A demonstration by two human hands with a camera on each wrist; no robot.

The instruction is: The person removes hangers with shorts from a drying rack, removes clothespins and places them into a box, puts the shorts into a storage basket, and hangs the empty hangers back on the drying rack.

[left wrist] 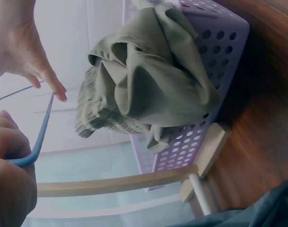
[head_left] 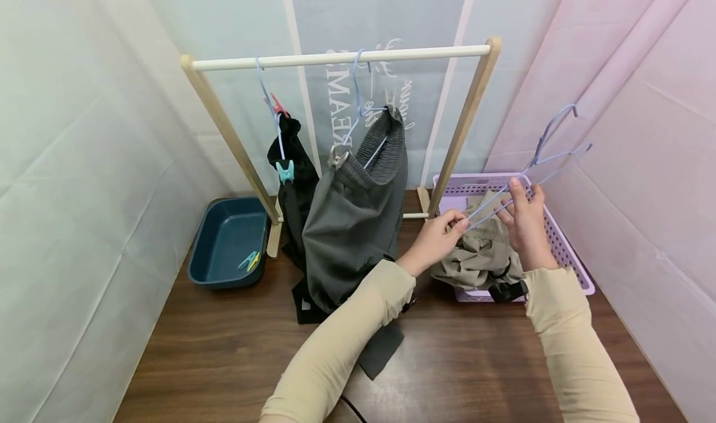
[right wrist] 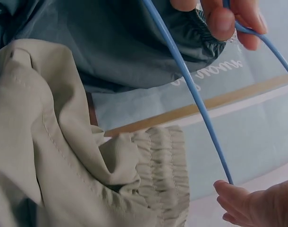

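Observation:
A blue wire hanger (head_left: 539,143) is held over the basket, its hook toward the upper right. At one end, its bent corner is pinched between the thumb and fingers of my left hand (head_left: 439,240). My right hand (head_left: 528,224) touches the hanger's wires farther along, fingers mostly extended; in the left wrist view a fingertip of the right hand (left wrist: 23,52) meets the wire. Below both hands, crumpled khaki trousers (head_left: 475,258) with an elastic waistband lie in a purple perforated basket (head_left: 565,249). The right wrist view shows the gathered waistband of the trousers (right wrist: 158,165) close up.
A wooden rack (head_left: 467,125) with a white rail (head_left: 335,57) stands left of the basket. Dark grey trousers (head_left: 358,224) and a black garment (head_left: 296,205) hang there on clipped hangers. Farther left, a dark blue basin (head_left: 224,236) holds clothespins (head_left: 250,260).

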